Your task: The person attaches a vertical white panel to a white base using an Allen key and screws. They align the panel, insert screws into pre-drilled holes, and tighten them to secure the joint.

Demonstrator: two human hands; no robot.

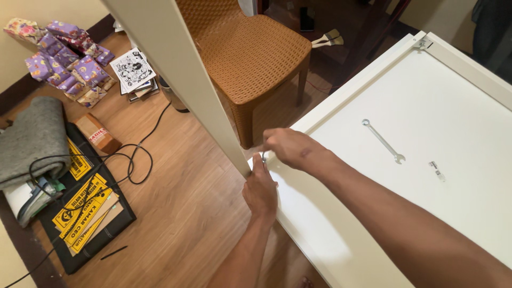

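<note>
Pinching small metal fitting [263, 156] | left hand [260, 189], right hand [290, 148] fingers closed on it | white panel [426, 160] corner

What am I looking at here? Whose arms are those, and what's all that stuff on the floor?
This picture comes from a camera worn on a person's head, so you look down just as they do. The two arms are that person's own. The left hand and the right hand meet at the corner of a big white panel, where an upright white board joins it. Between the fingers is a small metal piece; it is too tiny to tell exactly what it is.

On the panel lie a silver wrench and a little metal fitting.

Behind stands a brown woven chair. On the wooden floor are purple patterned packets, a grey cloth, a black cable and yellow signs.
</note>
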